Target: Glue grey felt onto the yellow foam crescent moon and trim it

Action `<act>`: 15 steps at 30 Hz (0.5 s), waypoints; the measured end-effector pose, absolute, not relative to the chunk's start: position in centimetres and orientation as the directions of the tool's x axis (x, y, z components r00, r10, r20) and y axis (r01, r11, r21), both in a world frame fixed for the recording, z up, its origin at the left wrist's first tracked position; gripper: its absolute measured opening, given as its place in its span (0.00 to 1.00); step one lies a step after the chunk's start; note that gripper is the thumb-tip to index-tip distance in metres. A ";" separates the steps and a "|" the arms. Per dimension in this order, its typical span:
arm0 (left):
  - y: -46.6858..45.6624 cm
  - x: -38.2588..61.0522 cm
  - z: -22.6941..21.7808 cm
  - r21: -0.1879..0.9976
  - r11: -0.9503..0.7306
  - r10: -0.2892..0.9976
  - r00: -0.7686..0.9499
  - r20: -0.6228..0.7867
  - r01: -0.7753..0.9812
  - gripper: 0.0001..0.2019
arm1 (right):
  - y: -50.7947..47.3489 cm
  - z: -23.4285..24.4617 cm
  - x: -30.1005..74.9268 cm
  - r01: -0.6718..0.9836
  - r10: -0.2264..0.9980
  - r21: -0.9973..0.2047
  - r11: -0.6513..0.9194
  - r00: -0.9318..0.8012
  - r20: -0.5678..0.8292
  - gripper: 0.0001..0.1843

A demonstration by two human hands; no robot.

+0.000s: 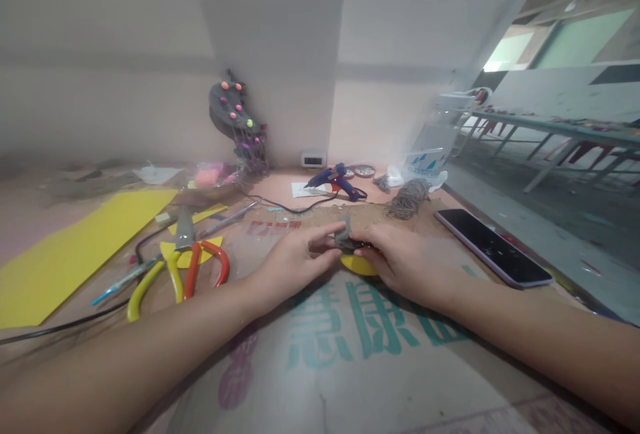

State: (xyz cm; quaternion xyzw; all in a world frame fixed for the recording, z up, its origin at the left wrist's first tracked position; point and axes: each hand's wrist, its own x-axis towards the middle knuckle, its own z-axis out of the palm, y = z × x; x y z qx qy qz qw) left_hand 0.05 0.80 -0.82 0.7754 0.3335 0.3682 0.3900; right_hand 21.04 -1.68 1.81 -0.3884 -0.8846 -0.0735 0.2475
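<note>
My left hand (300, 257) and my right hand (400, 261) meet over the middle of the work surface. Between their fingertips is a small dark grey piece (344, 239), perhaps felt or yarn; blur and fingers hide its exact shape. The left thumb and fingers close on it from one side, and the right fingers pinch its other side. Just below, partly covered by the right fingers, shows a rounded yellow piece (358, 265). Whether it is joined to the grey piece I cannot tell.
Scissors (184, 247) with yellow and orange handles and a yellow sheet (85, 254) lie left. Behind the hands are a blue glue gun (336, 182) with its cord and a grey yarn bundle (409, 199). A phone (493, 247) lies right; a grey crescent decoration (227, 111) stands back left.
</note>
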 end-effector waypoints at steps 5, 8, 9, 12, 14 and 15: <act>0.9 0.0 -1.0 0.837 -0.499 0.794 0.505 0.337 0.226 0.24 | -1.5 1.9 21.0 0.725 0.665 -0.065 0.685 -0.588 0.460 0.12; 0.8 0.0 -0.9 0.837 -0.495 0.795 0.510 0.329 0.232 0.24 | -1.4 1.7 21.0 0.715 0.638 -0.041 0.698 -0.596 0.488 0.12; 0.7 0.0 -0.9 0.839 -0.493 0.795 0.512 0.326 0.232 0.24 | -1.4 1.6 21.0 0.715 0.629 -0.028 0.699 -0.596 0.499 0.12; 0.6 0.0 -0.9 0.842 -0.492 0.793 0.514 0.328 0.223 0.24 | -1.4 1.5 21.0 0.717 0.615 0.002 0.697 -0.600 0.511 0.12; 0.6 0.0 -0.9 0.839 -0.496 0.790 0.517 0.329 0.224 0.24 | -1.5 1.5 20.9 0.718 0.618 0.003 0.696 -0.601 0.507 0.12; 0.6 0.0 -0.9 0.837 -0.498 0.790 0.518 0.329 0.227 0.24 | -1.5 1.5 20.9 0.717 0.616 0.002 0.697 -0.601 0.509 0.12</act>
